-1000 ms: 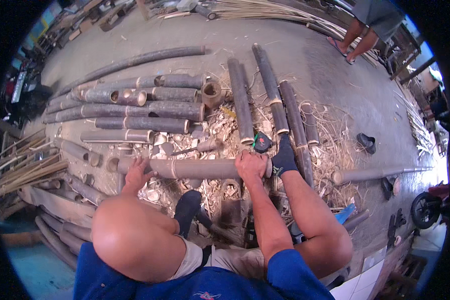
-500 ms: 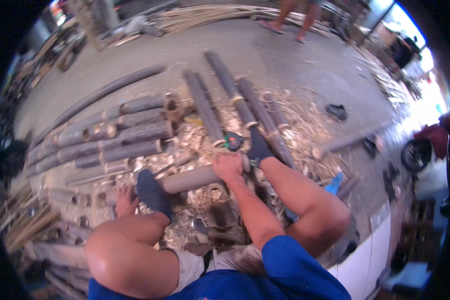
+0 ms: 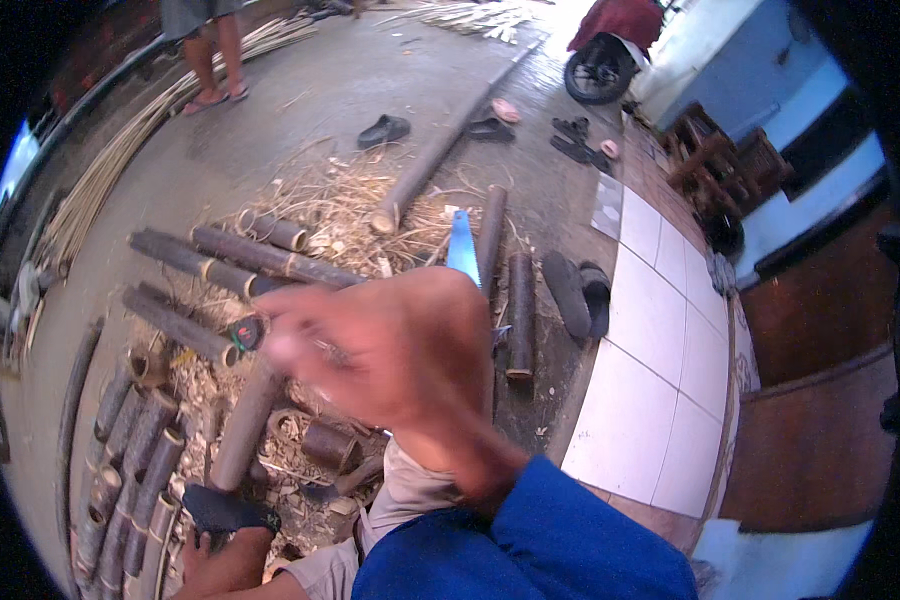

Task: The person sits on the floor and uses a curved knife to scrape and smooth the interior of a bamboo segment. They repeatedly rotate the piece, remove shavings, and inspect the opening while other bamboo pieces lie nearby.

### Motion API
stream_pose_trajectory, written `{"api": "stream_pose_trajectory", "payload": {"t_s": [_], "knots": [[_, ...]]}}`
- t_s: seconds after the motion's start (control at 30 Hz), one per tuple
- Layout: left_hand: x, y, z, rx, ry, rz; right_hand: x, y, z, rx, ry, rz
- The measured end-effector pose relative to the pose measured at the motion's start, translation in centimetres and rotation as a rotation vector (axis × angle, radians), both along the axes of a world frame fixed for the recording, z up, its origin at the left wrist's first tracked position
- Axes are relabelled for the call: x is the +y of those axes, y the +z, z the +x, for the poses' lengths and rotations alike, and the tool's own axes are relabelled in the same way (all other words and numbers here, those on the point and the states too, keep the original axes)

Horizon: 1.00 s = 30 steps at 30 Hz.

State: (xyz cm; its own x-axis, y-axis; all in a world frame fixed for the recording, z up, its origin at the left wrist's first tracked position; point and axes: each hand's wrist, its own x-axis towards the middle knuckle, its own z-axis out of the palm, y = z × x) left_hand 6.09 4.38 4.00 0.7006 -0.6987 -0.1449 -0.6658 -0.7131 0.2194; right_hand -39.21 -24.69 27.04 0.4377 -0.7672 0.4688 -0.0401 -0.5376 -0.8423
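Note:
My right hand (image 3: 370,345) is raised close to the camera, over my right leg. Motion blurs its fingers, so I cannot make out whether they hold anything. A brown bamboo pole (image 3: 242,430) slants across the wood shavings, under my left foot (image 3: 228,510) in its dark sock. Beyond that foot, at the lower left, my left hand (image 3: 196,548) shows only in part, its fingers bent at the pole's end. A small black, green and red object (image 3: 247,333), perhaps a tape measure, lies beside the raised hand. Behind that hand stands a toothed blue saw blade (image 3: 462,245).
Several cut bamboo lengths (image 3: 155,450) lie in rows at the left. Shavings (image 3: 350,215) cover the floor ahead, where a longer pole (image 3: 425,160) lies. White tiles (image 3: 635,400) and dark sandals (image 3: 576,292) are at right; a motorbike wheel (image 3: 600,70) and a person's legs (image 3: 215,65) are farther off.
My right hand has let go of the bamboo pole and risen toward the camera. The view has turned to the right. My left hand stays near the pole's end beside my foot.

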Motion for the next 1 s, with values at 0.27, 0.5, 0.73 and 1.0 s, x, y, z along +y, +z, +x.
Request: {"api": "stream_pose_trajectory", "payload": {"t_s": [0.27, 0.5, 0.73, 1.0], "knots": [[-6.7, 10.4, 0.7, 0.045, -0.093, 0.043, -8.6, -13.6, -16.4, 0.365, -0.767, 0.378], [-6.6, 21.2, 2.7, 0.11, -0.164, 0.173, -7.5, -29.7, -15.5, 1.305, -0.584, 0.368], [-11.5, 11.1, 3.0, 0.159, -0.464, 0.192, -7.5, -28.2, -18.7, 1.217, -0.665, 0.267], [-16.7, -3.1, -9.6, 0.477, -0.178, -0.048, -5.5, -11.4, -22.5, 0.277, -0.692, 0.427]]}}
